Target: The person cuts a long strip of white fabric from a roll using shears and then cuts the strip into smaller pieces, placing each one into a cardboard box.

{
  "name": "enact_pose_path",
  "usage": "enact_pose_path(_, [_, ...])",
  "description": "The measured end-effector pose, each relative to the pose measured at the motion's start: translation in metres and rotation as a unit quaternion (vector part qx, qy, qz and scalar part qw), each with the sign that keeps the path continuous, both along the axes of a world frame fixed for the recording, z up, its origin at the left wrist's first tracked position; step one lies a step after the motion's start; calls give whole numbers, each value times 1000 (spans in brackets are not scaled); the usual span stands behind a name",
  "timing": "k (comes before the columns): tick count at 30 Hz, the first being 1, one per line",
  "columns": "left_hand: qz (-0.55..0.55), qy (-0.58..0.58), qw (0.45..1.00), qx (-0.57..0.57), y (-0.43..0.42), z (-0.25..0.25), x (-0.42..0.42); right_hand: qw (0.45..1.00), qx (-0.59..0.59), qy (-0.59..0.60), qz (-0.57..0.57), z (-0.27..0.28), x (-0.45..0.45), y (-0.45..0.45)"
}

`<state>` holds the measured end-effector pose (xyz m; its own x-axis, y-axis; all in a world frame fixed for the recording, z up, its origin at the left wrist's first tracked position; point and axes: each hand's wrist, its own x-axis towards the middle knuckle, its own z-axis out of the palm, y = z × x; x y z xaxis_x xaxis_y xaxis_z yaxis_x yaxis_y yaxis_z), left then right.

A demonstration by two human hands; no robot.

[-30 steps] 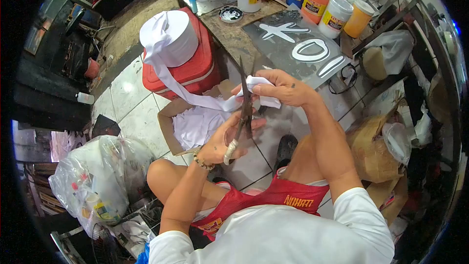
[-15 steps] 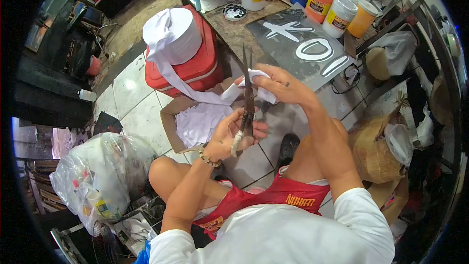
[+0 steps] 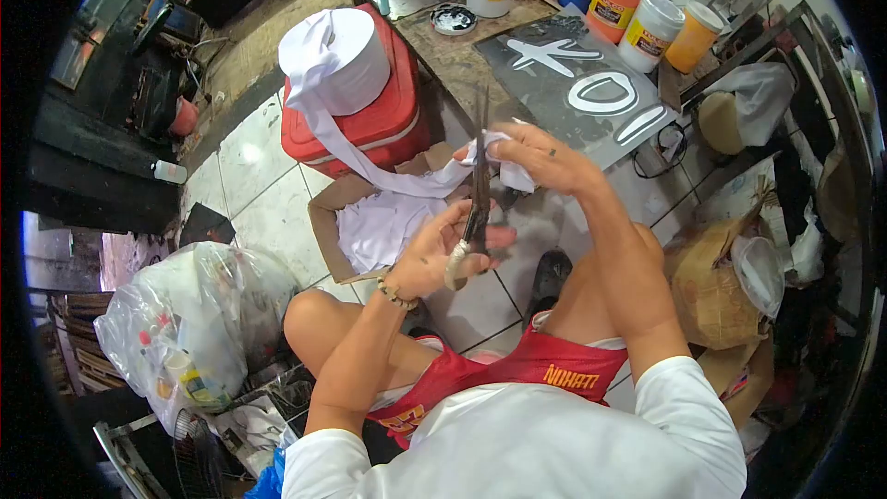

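My left hand [image 3: 443, 249] is closed on a pair of dark scissors [image 3: 480, 187], its fingers around the handles, one of them wrapped in pale material. The blades point up and away, close in front of the fabric. My right hand [image 3: 539, 155] pinches a folded part of a white fabric strip [image 3: 407, 180]. From there the strip runs left over a cardboard box [image 3: 325, 238] and up to a big white fabric roll [image 3: 356, 69]. Loose white fabric pieces [image 3: 383, 231] lie in the box. The roll sits on a red cooler [image 3: 402, 129].
A low table at the back holds a grey painted board [image 3: 545, 83], an open lid of paint [image 3: 453, 19] and several paint tubs [image 3: 614, 2]. A stuffed clear plastic bag [image 3: 199, 323] stands at left. A brown paper-wrapped bundle [image 3: 707, 286] is at right.
The scissor blades are nearer together than before. Both hands sit slightly further right in the view, as does the whole scene. The fabric stays in my right hand.
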<state>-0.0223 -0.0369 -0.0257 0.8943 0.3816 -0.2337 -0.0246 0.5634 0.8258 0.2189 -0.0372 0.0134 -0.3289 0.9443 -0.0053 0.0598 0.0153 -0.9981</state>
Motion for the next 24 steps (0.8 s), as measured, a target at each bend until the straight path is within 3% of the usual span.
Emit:
enact_pose_path(2, [34, -70, 993, 93, -1, -13, 1, 999, -5, -32, 10, -4, -5, -2])
enact_pose_path(5, [69, -108, 983, 130, 2, -27, 7, 998, -3, -60, 15, -14, -13, -1])
enact_pose_path(9, [37, -6, 999, 15, 4, -7, -2, 1000, -15, -19, -13, -15, -3, 4])
enact_pose_path(11, [119, -26, 992, 10, 7, 2, -2, 998, -50, -21, -35, -15, -2, 2])
enact_pose_path(15, [244, 27, 963, 112, 13, 8, -4, 992, -74, 97, -27, -19, -19, 2])
enact_pose_path(17, [278, 39, 954, 108, 12, 11, 0, 986, -87, 137, -21, -29, -33, 2])
enact_pose_path(19, [343, -10, 933, 111, 10, 14, 3, 970, -124, 204, -56, -36, -52, 0])
enact_pose_path(20, [347, -2, 932, 103, 9, 23, 4, 982, -54, 160, -82, -35, -61, -2])
enact_pose_path(23, [382, 12, 916, 123, 15, 9, -2, 974, -76, 196, -87, -48, -79, -3])
enact_pose_path(24, [390, 8, 910, 144, 19, 5, -5, 988, -24, 122, -92, -51, -79, -1])
